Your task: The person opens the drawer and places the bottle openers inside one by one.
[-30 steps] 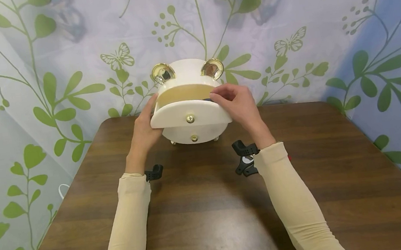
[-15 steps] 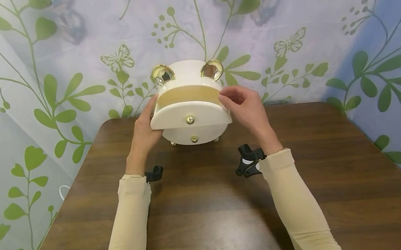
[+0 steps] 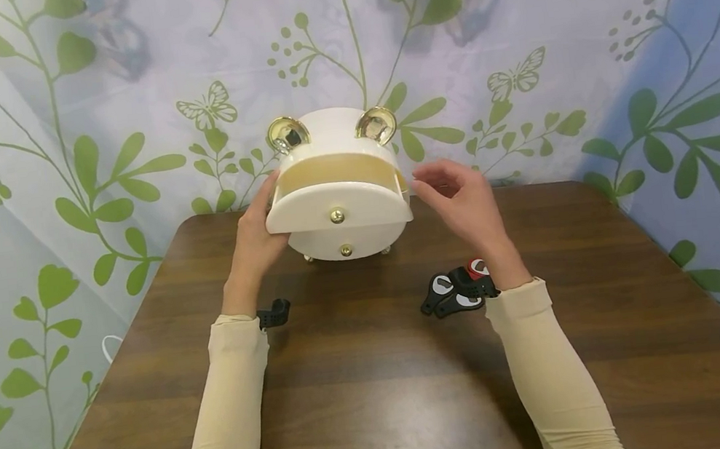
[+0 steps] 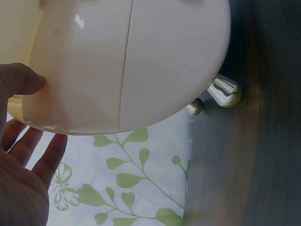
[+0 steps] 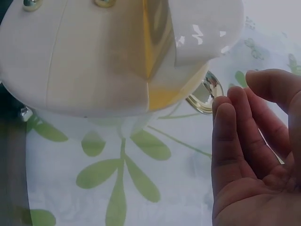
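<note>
Holding the left edge of the pulled-out upper drawer (image 3: 339, 198) between thumb and fingers, my left hand (image 3: 258, 231) flanks the white box (image 3: 333, 126), near the middle of the table's (image 3: 362, 370) back edge. Just right, my right hand (image 3: 463, 203) holds nothing, thumb and fingertips slightly parted, beyond some tags (image 3: 440, 286).

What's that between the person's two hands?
A white cabinet with its upper drawer open, as the head view shows. The left hand grips the drawer's edge; the right hand is a narrow gap away, holding nothing.
</note>
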`<action>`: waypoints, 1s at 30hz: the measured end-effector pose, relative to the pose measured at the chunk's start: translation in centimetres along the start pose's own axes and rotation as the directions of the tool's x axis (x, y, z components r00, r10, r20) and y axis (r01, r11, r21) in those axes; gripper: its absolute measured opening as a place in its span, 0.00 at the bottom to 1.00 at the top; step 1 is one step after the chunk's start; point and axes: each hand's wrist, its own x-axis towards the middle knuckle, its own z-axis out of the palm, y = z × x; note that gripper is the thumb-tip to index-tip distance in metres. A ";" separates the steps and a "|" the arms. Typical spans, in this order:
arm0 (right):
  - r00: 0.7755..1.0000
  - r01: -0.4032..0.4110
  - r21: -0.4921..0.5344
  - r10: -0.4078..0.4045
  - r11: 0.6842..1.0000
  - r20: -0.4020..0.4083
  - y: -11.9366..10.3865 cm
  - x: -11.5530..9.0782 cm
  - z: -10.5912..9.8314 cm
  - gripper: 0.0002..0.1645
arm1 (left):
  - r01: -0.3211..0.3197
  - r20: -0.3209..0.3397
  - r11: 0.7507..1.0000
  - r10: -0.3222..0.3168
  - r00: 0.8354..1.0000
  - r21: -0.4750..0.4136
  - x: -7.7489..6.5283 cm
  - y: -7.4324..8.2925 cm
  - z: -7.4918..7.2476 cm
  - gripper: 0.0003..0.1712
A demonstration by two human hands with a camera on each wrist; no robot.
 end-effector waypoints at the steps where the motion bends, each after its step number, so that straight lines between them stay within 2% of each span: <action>1: 1.000 0.001 -0.013 -0.001 1.000 0.000 0.0 0.0 -0.1 0.14 | 0.000 -0.002 1.000 0.000 1.000 -0.001 0.0 0.0 0.0 0.49; 4: 1.000 0.013 -0.042 -0.012 0.999 0.003 0.5 0.0 -0.2 0.14 | -0.004 -0.008 1.000 0.004 1.000 0.001 0.0 0.1 -0.2 0.49; 12: 0.999 0.037 -0.104 -0.036 0.994 0.005 3.5 0.5 -0.9 0.16 | -0.008 0.000 1.000 0.008 1.000 -0.007 0.3 0.4 -0.4 0.49; 22: 0.999 0.033 -0.176 -0.030 0.984 0.022 4.9 -0.2 -1.8 0.16 | 0.006 0.012 1.000 -0.006 1.000 -0.016 0.1 0.2 -0.3 0.48; 30: 0.999 0.032 -0.265 -0.029 0.964 0.015 6.7 -1.0 -3.0 0.14 | -0.003 0.010 1.000 0.003 1.000 -0.026 0.0 -0.1 0.0 0.49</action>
